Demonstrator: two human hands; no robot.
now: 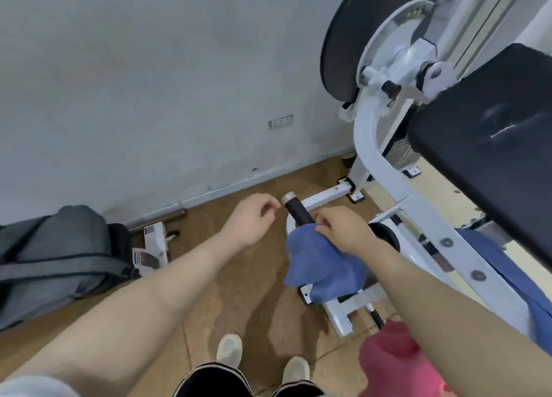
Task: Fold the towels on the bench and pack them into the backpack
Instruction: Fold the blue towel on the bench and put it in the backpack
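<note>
Progress: I judge this an early stage; I see no folded towel anywhere, and nothing going into the backpack point(56, 262).
Backpack: grey, lying on the floor at the far left against the wall, well apart from both hands; I cannot tell whether its zip is undone.
Blue towel point(324, 269): draped over the machine's black handle point(297, 213), bunched and hanging, unfolded.
Second blue towel point(507, 272): lies along the white frame at the right, under the black bench pad point(490, 145), also unfolded.
Pink towel point(394, 363): a crumpled heap near the right forearm, at the bottom right.
Right hand point(343, 232): on top of the blue towel where it meets the handle; fingers curled and pinching the cloth's upper edge.
Left hand point(254, 217): just left of the handle's metal tip, fingers loosely curled with thumb and forefinger close together; I see nothing held, and cannot tell if they touch the tip.
Left to do: I reckon all of it remains: lift each towel, fold it, carry it to the bag.
</note>
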